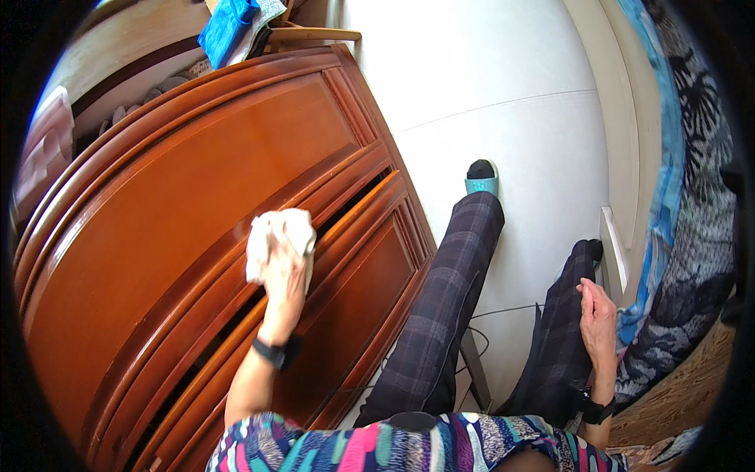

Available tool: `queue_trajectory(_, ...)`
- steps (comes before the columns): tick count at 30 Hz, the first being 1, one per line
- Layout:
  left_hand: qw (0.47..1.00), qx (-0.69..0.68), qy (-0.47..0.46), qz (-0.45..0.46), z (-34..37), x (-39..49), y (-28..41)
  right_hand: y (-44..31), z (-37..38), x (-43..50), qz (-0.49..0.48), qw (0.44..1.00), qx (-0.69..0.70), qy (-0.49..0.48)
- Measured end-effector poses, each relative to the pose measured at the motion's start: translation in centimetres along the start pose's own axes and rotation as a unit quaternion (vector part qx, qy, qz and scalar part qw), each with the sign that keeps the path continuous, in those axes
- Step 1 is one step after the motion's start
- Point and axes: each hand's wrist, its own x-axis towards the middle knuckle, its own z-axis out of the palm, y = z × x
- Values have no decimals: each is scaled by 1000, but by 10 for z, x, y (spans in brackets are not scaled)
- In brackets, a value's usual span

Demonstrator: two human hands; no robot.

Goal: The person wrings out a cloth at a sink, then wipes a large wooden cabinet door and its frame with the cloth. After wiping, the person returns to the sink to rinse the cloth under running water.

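Observation:
My left hand presses a crumpled white cloth against a large panelled board of glossy red-brown wood. The cloth lies over the moulding beside a long dark slot that runs across the board, and it covers part of this slot. Some of my left fingers are hidden in its folds. My right hand hangs by my right leg, its fingers loosely curled together, and nothing shows in it.
White tiled floor stretches ahead of my slippered foot. A pale bed frame with patterned bedding stands close on the right. Black cables run behind my legs. Beyond the board are a wooden chair and blue fabric.

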Motion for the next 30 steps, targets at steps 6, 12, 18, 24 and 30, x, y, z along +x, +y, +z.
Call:
queue_trajectory(6, 997, -24, 78, 18, -41, -177, -24, 9, -12, -30, -80, 995, -55, -20)
queue_trajectory(12, 1000, -26, -3, -8, 27, -126, 33, 30, -29, -67, -108, 988, -89, -68)
queue_trajectory(18, 986, -127, -96, 57, 91, 0, 134, 46, -26, -97, -30, 988, -146, -41)
queue_trajectory(24, 981, -78, 77, 161, 143, 114, 233, 52, 12, -82, -15, 994, -76, -74)
queue_trajectory(30, 956, -63, -105, 266, 181, 86, 326, 55, 24, -66, 12, 989, -115, -95)
